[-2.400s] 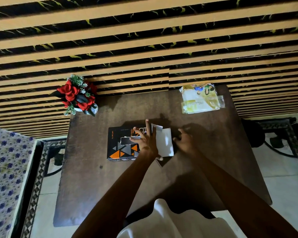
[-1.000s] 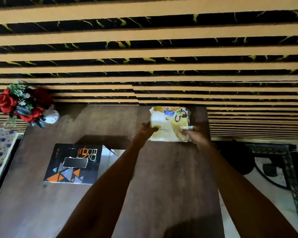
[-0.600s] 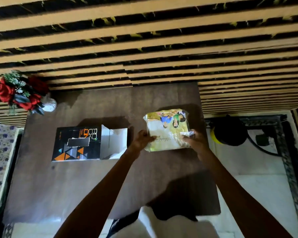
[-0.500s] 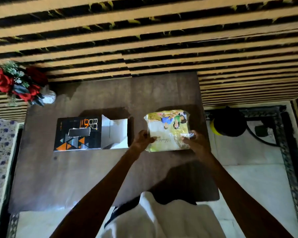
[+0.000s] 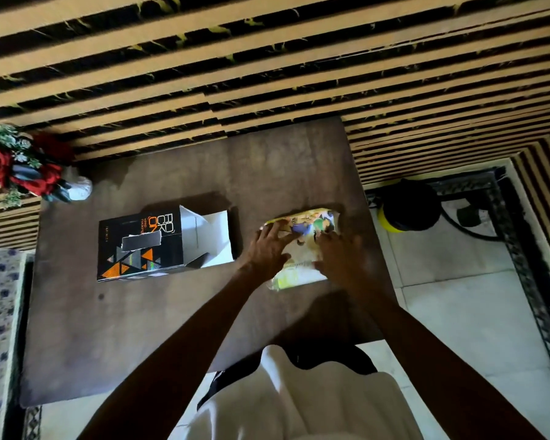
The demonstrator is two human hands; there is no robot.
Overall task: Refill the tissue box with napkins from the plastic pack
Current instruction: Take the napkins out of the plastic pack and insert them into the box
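Both hands, left hand (image 5: 269,249) and right hand (image 5: 338,254), lie with fingers spread flat on the pack (image 5: 302,246) near the tabletop's (image 5: 172,328) right edge; box (image 5: 159,246) mouth just left.

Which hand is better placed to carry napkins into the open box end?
Probably left. The left hand lies on the plastic pack nearest the tissue box; the right hand is farther away.

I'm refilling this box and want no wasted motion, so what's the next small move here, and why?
Probably tear open the yellow printed plastic napkin pack: both the left hand and right hand lie flat on it, it looks sealed, and the black cardboard tissue box beside it already has its end flaps open.
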